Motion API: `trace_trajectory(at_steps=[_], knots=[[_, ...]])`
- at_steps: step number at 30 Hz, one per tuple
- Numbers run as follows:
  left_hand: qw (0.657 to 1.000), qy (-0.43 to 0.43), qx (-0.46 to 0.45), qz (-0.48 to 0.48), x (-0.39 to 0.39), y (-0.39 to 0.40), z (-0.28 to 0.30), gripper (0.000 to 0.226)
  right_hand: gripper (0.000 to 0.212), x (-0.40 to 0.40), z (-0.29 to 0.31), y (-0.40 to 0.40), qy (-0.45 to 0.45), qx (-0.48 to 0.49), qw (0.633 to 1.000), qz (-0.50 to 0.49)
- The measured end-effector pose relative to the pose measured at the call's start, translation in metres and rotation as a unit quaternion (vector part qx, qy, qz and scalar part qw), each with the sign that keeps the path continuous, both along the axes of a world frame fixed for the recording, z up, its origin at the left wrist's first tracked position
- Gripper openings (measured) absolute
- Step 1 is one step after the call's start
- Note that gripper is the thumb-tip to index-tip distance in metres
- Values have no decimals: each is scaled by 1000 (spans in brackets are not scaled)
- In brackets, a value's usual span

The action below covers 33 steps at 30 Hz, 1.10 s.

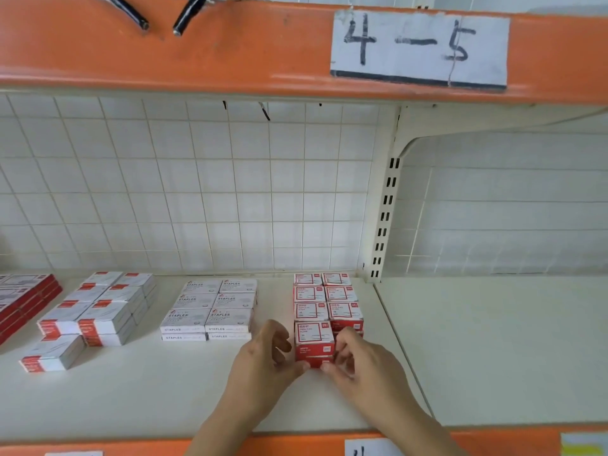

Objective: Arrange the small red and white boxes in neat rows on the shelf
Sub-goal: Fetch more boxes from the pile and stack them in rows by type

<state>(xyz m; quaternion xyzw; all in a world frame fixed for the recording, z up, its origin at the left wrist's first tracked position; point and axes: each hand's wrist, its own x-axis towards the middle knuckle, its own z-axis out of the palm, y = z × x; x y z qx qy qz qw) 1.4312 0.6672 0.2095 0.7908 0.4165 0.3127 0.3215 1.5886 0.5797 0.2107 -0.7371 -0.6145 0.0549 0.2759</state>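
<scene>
Low in the middle of the frame, the left hand (263, 360) and right hand (358, 360) pinch the front red and white box (314, 342) between curled fingers and thumbs, one hand on each side. It stands on the white shelf (148, 399), touching the front of a two-wide block of matching boxes (327, 299). Stacks of staple boxes (210, 311) lie just left.

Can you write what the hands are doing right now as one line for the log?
step: aligning front red and white box | left hand: pinching it | right hand: pinching it | place: shelf, front of block
</scene>
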Motion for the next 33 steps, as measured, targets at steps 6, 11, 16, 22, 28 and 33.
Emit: trace_trajectory(at_steps=[6,11,16,22,28,33], knots=[[1000,12,5,4,3,2,-3,37,19,0,-5,7,22,19,1000,-4],[1000,13,10,4,4,3,-5,29,17,2,-9,13,33,19,999,-9],[1000,13,27,6,5,1,-5,34,16,4,-11,16,28,13,999,-11],[999,20,29,12,6,0,-6,30,16,3,-12,15,22,10,1000,-13],[999,30,32,16,7,-1,-6,31,14,4,-11,16,26,7,999,-20],[999,30,31,17,7,0,-6,25,15,3,-11,16,22,13,999,-23]])
